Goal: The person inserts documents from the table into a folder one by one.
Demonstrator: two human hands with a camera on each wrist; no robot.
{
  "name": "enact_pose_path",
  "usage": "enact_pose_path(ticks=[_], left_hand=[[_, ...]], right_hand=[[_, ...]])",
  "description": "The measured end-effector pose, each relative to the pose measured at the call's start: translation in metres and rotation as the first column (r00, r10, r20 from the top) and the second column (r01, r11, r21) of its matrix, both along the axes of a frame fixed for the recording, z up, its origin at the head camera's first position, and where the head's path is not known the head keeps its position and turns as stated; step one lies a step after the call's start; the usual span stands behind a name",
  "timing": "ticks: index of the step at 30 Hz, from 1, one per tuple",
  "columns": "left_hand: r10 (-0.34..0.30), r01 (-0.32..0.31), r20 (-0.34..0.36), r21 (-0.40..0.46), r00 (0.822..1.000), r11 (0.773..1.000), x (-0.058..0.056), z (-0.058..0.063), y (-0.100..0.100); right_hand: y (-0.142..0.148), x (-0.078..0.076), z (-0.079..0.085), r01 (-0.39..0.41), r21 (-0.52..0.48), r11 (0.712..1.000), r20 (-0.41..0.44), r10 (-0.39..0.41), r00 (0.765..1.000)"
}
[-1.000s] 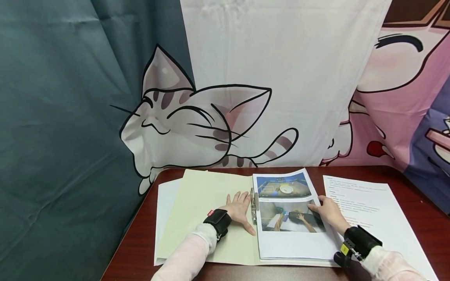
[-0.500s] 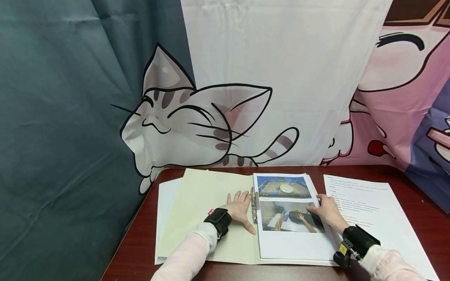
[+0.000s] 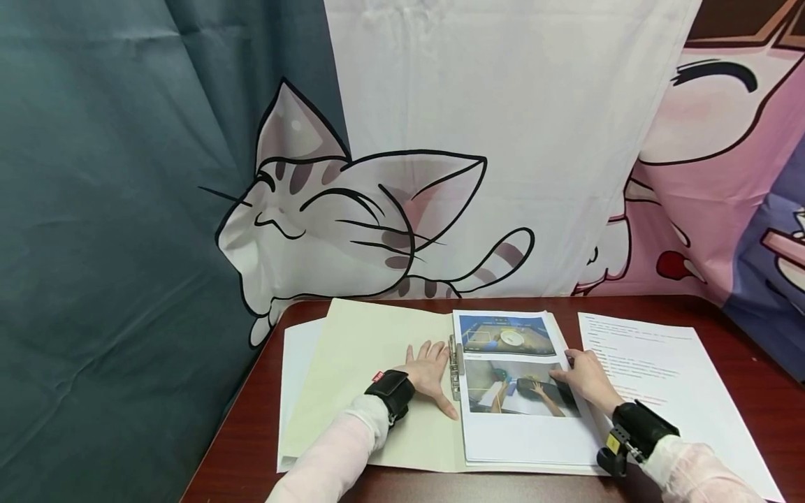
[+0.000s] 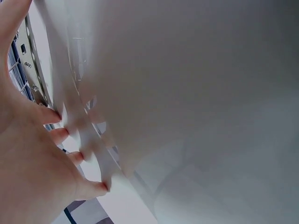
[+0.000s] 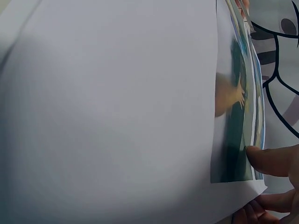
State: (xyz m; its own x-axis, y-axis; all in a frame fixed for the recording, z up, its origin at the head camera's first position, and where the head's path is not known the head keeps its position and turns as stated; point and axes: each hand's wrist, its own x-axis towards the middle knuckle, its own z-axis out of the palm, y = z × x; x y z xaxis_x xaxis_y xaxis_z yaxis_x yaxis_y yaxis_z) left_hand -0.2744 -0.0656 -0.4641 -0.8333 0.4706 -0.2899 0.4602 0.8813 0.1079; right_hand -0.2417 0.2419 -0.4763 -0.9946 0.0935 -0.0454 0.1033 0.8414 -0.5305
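Note:
A cream file folder (image 3: 358, 349) lies spread on the table, with a metal clip (image 3: 453, 374) along its middle. My left hand (image 3: 428, 377) presses on the folder's left cover beside that clip, fingers spread wide. The stack of printed sheets (image 3: 522, 440) fills the right side, its top page bearing two colour photos. At the stack's right edge, my right hand (image 3: 588, 381) pinches the paper. The right wrist view has the thumb (image 5: 271, 161) on top of the lower photo and the other fingers (image 5: 275, 201) under the sheet's edge.
To the right lies a loose printed page (image 3: 660, 377), partly beneath my right forearm. White paper (image 3: 295, 370) sticks out under the folder's left side. The dark red table (image 3: 239, 447) ends at a cartoon cat curtain (image 3: 402, 105) behind.
The top sheet's far right corner, raised a second ago, has come down level with the stack. My left hand stays where it was, and my right hand has barely shifted at the paper's edge.

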Motion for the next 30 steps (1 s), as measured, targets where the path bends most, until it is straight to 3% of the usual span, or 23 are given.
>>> enact_pose_path(ticks=[5,10,12,14,18,21,26,30], left_hand=[[-0.008,0.008,0.000,-0.014,1.000,1.000,0.001,0.004,-0.003],[0.010,-0.010,0.004,0.021,1.000,1.000,-0.004,0.017,-0.015],[0.032,-0.029,-0.035,0.079,0.999,0.996,-0.011,0.025,-0.023],[0.049,-0.033,-0.126,0.127,0.991,0.991,-0.019,0.035,-0.032],[0.151,-0.080,-0.315,0.226,0.937,0.971,-0.034,0.058,-0.058],[0.273,-0.167,-0.373,0.292,0.887,0.942,-0.043,0.078,-0.084],[0.441,-0.315,-0.384,0.348,0.811,0.883,-0.048,0.106,-0.135],[0.507,-0.377,-0.354,0.377,0.786,0.846,-0.042,0.109,-0.171]], right_hand=[[-0.001,0.001,0.000,-0.006,-0.003,1.000,-0.010,0.006,1.000],[0.000,0.001,0.001,-0.011,0.000,1.000,-0.009,0.011,1.000],[0.001,0.001,0.001,-0.013,0.000,1.000,-0.005,0.013,1.000],[0.002,0.001,-0.001,-0.012,0.003,1.000,-0.004,0.012,1.000],[0.004,0.000,-0.004,-0.018,0.002,1.000,-0.002,0.018,1.000],[0.003,0.001,-0.004,-0.026,-0.002,1.000,-0.007,0.026,1.000],[0.003,0.001,-0.001,-0.043,-0.004,0.999,-0.039,0.042,0.998],[0.003,0.002,0.001,-0.047,-0.002,0.999,-0.052,0.047,0.998]])
